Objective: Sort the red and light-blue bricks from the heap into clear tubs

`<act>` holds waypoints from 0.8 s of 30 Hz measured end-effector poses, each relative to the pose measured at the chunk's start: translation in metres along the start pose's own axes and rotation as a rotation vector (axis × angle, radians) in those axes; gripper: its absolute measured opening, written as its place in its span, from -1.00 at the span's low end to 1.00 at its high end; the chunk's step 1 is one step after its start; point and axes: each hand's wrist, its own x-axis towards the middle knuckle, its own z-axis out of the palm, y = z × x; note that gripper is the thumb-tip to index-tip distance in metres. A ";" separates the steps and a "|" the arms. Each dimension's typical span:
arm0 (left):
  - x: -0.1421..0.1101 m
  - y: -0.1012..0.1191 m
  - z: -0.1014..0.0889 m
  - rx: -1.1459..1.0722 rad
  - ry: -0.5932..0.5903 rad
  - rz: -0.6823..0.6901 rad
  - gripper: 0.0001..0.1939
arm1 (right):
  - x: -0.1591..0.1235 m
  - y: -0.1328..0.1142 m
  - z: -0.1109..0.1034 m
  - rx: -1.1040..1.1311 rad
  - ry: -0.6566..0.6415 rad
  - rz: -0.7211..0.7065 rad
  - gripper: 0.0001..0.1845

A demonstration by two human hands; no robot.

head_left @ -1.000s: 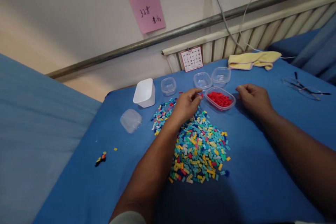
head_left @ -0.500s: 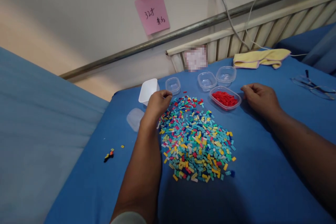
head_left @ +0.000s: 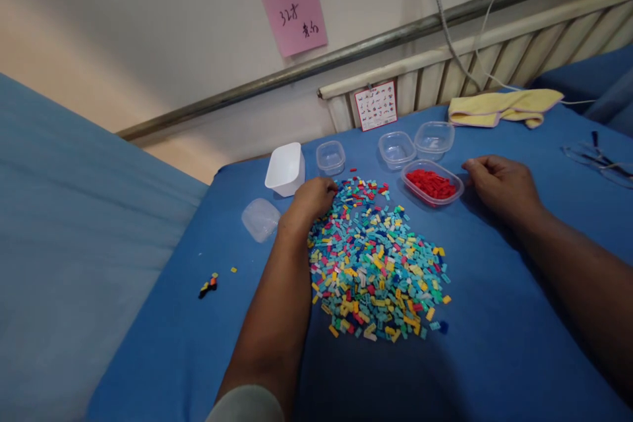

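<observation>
My left hand (head_left: 315, 200) reaches to the far left edge of a spread pile of small toy building bricks (head_left: 380, 264), mostly teal, yellow, pink and blue. Its fingers are curled together among the bricks; a bit of red shows by the fingertips, but whether they grip it is unclear. My right hand (head_left: 503, 186) is closed, thumb and forefinger together, just right of a clear plastic box (head_left: 459, 192) heaped with red bricks (head_left: 431, 183). Anything inside its fingers is hidden. A few red bricks (head_left: 383, 189) lie at the pile's far end.
Behind the pile stand a white tub (head_left: 287, 170) and clear containers (head_left: 330, 157) (head_left: 396, 149) (head_left: 434, 138). A translucent lid (head_left: 260, 219) and several dark and yellow pieces (head_left: 208, 285) lie left. A yellow cloth (head_left: 504, 109) and glasses (head_left: 601, 161) are at the right; a picture card (head_left: 376, 107) hangs behind.
My left hand has lowered from above the pile's far left edge into the bricks there. My right hand stays beside the box of red bricks. The view has shifted slightly.
</observation>
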 end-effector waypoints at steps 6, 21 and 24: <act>0.000 -0.001 0.000 0.032 0.018 -0.023 -0.65 | 0.000 0.001 0.000 -0.006 0.001 -0.006 -0.64; 0.006 -0.003 0.008 0.072 0.028 0.063 -0.60 | -0.001 -0.003 -0.002 -0.012 -0.004 0.004 -0.66; 0.007 -0.004 0.009 0.068 0.024 0.089 -0.59 | 0.000 -0.002 -0.001 -0.007 -0.008 0.002 -0.66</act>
